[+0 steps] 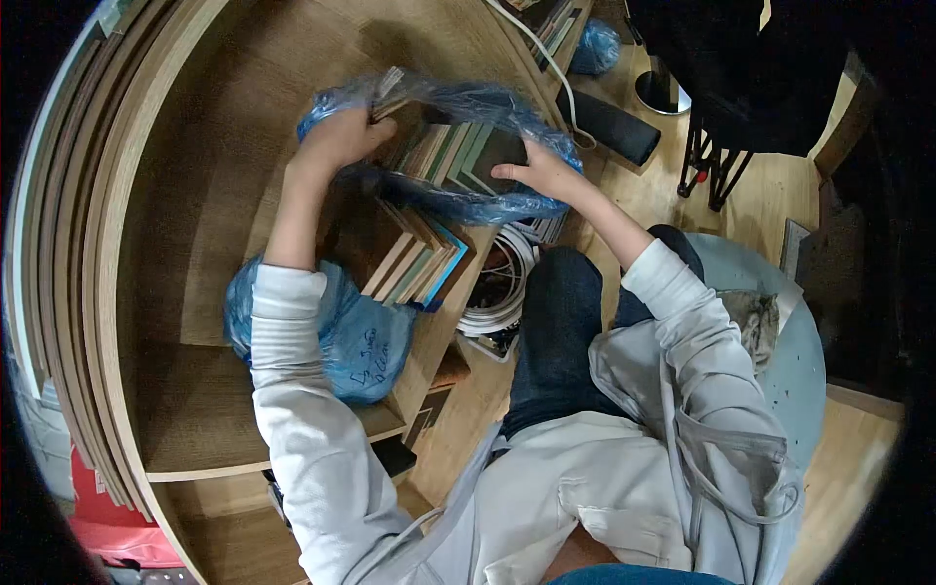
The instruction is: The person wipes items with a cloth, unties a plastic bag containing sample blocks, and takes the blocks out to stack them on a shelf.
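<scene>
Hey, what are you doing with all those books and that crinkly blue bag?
A person has both hands at an open blue plastic bag, with the left hand on one side and the right hand on the other. A row of books shows through its wide opening. More books stand close by on the wooden shelf, next to a second blue bag with handwriting on it.

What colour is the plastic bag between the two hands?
The bag is blue and partly see-through; the head view shows it best.
</scene>
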A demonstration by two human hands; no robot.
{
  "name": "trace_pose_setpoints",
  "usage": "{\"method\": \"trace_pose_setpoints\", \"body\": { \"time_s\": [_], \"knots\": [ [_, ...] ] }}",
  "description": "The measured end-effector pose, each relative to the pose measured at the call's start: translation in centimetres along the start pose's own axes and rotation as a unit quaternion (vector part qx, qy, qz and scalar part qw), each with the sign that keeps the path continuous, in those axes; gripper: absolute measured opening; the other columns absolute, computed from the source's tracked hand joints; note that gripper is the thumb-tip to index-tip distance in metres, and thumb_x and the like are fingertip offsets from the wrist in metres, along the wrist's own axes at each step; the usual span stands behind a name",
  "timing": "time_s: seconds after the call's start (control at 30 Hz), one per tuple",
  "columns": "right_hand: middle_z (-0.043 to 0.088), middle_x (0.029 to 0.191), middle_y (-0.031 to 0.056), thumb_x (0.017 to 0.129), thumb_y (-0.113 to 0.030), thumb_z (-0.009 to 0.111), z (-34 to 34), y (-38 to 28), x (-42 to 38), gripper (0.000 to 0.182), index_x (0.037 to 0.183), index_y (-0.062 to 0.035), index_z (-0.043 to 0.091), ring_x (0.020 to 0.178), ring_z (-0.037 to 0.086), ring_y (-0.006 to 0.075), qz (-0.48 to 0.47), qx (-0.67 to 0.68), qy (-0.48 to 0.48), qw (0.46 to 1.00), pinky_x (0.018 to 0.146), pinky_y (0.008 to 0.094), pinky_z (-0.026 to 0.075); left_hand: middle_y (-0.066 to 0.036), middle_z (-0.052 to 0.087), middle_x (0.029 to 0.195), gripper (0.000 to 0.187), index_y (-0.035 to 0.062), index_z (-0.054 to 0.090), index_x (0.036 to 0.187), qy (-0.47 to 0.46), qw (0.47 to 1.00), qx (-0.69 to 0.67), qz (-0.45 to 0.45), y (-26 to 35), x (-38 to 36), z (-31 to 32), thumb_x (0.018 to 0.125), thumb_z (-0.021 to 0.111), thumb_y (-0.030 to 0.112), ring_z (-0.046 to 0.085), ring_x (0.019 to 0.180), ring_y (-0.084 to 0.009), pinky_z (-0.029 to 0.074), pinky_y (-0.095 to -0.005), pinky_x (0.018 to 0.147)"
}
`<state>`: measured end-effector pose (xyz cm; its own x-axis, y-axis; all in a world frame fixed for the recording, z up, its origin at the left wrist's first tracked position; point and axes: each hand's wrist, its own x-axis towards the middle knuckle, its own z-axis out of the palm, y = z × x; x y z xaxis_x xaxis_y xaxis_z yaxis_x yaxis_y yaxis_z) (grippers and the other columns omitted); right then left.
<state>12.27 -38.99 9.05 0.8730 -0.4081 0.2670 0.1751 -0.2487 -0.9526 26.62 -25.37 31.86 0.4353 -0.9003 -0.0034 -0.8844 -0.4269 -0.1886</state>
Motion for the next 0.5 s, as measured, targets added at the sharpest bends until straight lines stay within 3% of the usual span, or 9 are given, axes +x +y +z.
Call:
{"method": "trace_pose_setpoints", "body": {
  "time_s": [0.03, 0.2, 0.3, 0.33, 0.43, 0.47, 0.5],
  "knots": [
    [0.049, 0.121, 0.0209, 0.072, -0.035, 0.072, -0.2, 0.0, 0.3, 0.077, 0.127, 0.0028, 0.035, 0.113, 0.046, 0.0257, 0.008, 0.043, -0.037, 0.998, 0.094, 0.0333, 0.036, -0.025, 0.057, 0.106, 0.052, 0.0018, 0.052, 0.113, 0.012, 1.0, -0.022, -0.002, 0.4, -0.2, -0.4, 0.076, 0.059, 0.036, 0.057, 0.096, -0.0368, 0.044, -0.0418, 0.082],
    [0.051, 0.118, 0.0202, 0.073, -0.034, 0.072, -0.1, 1.7, 1.4, 0.071, 0.124, 0.0016, 0.039, 0.113, 0.047, 0.0264, -0.023, 0.051, -0.025, 0.998, 0.095, 0.0343, 0.035, -0.02, 0.059, 0.105, 0.056, 0.0008, 0.049, 0.117, 0.006, 0.989, -0.15, -0.007, -0.9, -0.5, -1.4, 0.075, 0.059, 0.035, 0.059, 0.093, -0.0304, 0.047, -0.0363, 0.078],
    [0.049, 0.121, 0.0207, 0.072, -0.033, 0.072, -0.5, 0.7, 1.2, 0.073, 0.126, 0.0022, 0.038, 0.115, 0.045, 0.0276, 0.005, -0.085, 0.023, 0.996, 0.096, 0.0351, 0.035, -0.016, 0.059, 0.104, 0.061, -0.0002, 0.045, 0.122, -0.102, 0.89, -0.428, -0.12, -0.9, -3.1, -3.1, 0.074, 0.058, 0.035, 0.058, 0.092, -0.0217, 0.048, -0.0296, 0.072],
    [0.049, 0.121, 0.0207, 0.072, -0.033, 0.072, -0.4, 0.8, 1.2, 0.073, 0.126, 0.0022, 0.038, 0.115, 0.045, 0.0276, 0.002, -0.084, 0.015, 0.996, 0.096, 0.0351, 0.035, -0.016, 0.059, 0.104, 0.061, -0.0002, 0.045, 0.122, -0.098, 0.889, -0.429, -0.129, -1.2, -4.2, -3.0, 0.074, 0.058, 0.035, 0.058, 0.092, -0.0217, 0.048, -0.0296, 0.072],
    [0.047, 0.123, 0.0213, 0.071, -0.034, 0.072, -0.3, 0.7, 1.5, 0.076, 0.126, 0.0038, 0.036, 0.117, 0.044, 0.0282, -0.085, -0.145, 0.078, 0.983, 0.097, 0.0348, 0.034, -0.014, 0.059, 0.101, 0.061, -0.0018, 0.044, 0.124, 0.025, 0.838, -0.543, -0.047, -2.2, -8.3, -3.1, 0.074, 0.059, 0.03, 0.058, 0.089, -0.017, 0.048, -0.025, 0.069],
    [0.047, 0.123, 0.0213, 0.071, -0.034, 0.072, -0.2, 0.4, 1.6, 0.076, 0.126, 0.0038, 0.036, 0.117, 0.044, 0.0282, -0.086, -0.143, 0.077, 0.983, 0.097, 0.0348, 0.034, -0.014, 0.059, 0.101, 0.061, -0.0018, 0.044, 0.124, 0.026, 0.838, -0.542, -0.048, -2.0, -9.8, -3.1, 0.074, 0.059, 0.03, 0.058, 0.089, -0.017, 0.048, -0.025, 0.069],
    [0.046, 0.124, 0.0216, 0.071, -0.035, 0.072, -0.2, 0.1, 1.6, 0.077, 0.126, 0.0044, 0.036, 0.117, 0.044, 0.0284, -0.049, -0.132, 0.066, 0.988, 0.097, 0.0347, 0.033, -0.015, 0.058, 0.104, 0.058, -0.0001, 0.044, 0.125, 0.102, 0.866, -0.489, -0.019, -1.5, -11.6, -3.2, 0.074, 0.059, 0.024, 0.058, 0.088, -0.0158, 0.048, -0.0258, 0.069]
  ]
}}
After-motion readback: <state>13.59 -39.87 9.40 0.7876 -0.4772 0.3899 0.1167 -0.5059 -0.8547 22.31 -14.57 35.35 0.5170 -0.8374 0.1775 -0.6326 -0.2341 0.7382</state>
